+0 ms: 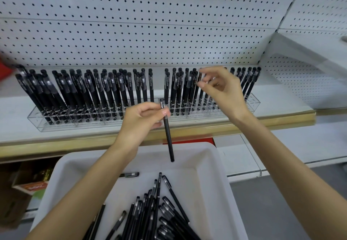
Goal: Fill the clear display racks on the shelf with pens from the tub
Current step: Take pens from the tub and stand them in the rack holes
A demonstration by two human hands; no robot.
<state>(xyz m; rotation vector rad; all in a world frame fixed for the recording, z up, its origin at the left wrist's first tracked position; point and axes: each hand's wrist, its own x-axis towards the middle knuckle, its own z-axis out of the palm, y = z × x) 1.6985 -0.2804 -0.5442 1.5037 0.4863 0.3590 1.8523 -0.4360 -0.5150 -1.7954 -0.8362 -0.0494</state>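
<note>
Pens (161, 211) lie heaped in our near tub (219, 183). Above its far rim our left grip (142, 121) pinches one pen (168, 136), hanging upright. Farther, our right grip (223, 91) meets the racked pens (93, 89) in the rack (131, 125) on the shelf (16, 112); clamped or not, we cannot tell.

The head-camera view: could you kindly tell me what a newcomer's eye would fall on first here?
First, the long row of black pens standing in the clear display racks on the shelf. Next, mid-frame, the left hand pinching a single pen above the white tub, while the right hand reaches among the racked pens.
</note>
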